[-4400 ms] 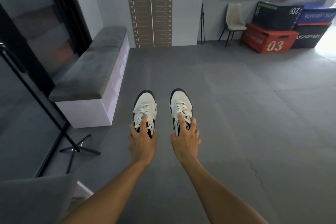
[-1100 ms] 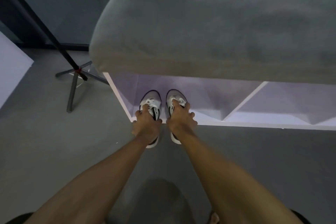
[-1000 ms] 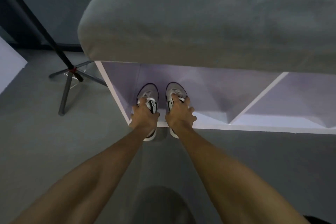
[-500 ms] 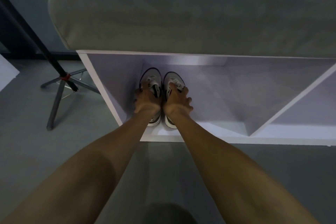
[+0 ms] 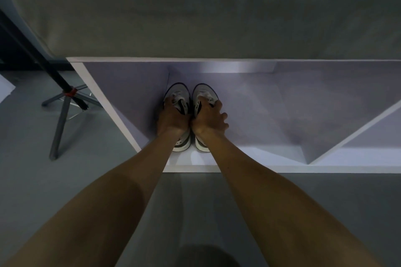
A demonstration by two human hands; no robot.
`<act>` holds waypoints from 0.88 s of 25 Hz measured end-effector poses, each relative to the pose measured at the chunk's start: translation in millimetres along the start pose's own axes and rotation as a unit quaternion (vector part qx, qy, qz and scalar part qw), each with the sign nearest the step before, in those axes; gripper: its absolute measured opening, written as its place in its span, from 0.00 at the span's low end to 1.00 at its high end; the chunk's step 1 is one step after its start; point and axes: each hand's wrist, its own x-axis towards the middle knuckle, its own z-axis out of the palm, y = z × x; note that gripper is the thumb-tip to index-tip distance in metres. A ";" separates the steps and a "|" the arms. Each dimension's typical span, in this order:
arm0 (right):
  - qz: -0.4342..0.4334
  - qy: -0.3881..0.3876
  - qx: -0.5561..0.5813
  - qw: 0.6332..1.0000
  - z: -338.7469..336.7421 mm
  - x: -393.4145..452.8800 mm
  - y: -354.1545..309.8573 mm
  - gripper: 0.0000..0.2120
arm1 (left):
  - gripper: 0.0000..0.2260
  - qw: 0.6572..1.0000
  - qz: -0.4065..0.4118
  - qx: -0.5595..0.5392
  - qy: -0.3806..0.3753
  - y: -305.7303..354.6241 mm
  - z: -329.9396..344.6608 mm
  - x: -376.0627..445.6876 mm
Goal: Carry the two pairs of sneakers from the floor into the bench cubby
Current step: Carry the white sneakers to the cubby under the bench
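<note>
Looking down along two bare forearms into a white cubby (image 5: 260, 115) under a thick grey cushion (image 5: 206, 6). One pair of white-and-grey sneakers with dark trim inside the cubby, at its left end, close to the left wall. Toes pointing to the back, heels just inside the front edge, soles apparently down on the cubby floor. Left sneaker (image 5: 179, 93) and right sneaker (image 5: 205, 91) side by side, nearly touching or touching along their inner sides; cannot tell which.

Left hand (image 5: 171, 120) on top of the left sneaker, fingers (image 5: 168, 102) curled over the laces and collar, gripping it. Right hand (image 5: 208, 119) on top of the right sneaker, thumb and first finger pinching at the tongue and collar, the other fingers (image 5: 218, 105) bent and spread over the shoe's outer side. The two hands pressed close together, knuckles almost meeting.

To the right, a slanted white divider (image 5: 355, 132) closing off this compartment from the next. To the left, outside the cubby, a dark tripod stand (image 5: 63, 110) with a red collar, on the grey floor (image 5: 32, 169). A dim rounded shape at the bottom edge, too dark to tell.
</note>
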 end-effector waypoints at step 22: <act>-0.045 -0.058 0.038 0.997 -9.9 -2.7 5.8 0.41 | 0.36 0.997 0.031 0.034 -0.054 -6.4 -7.4 6.2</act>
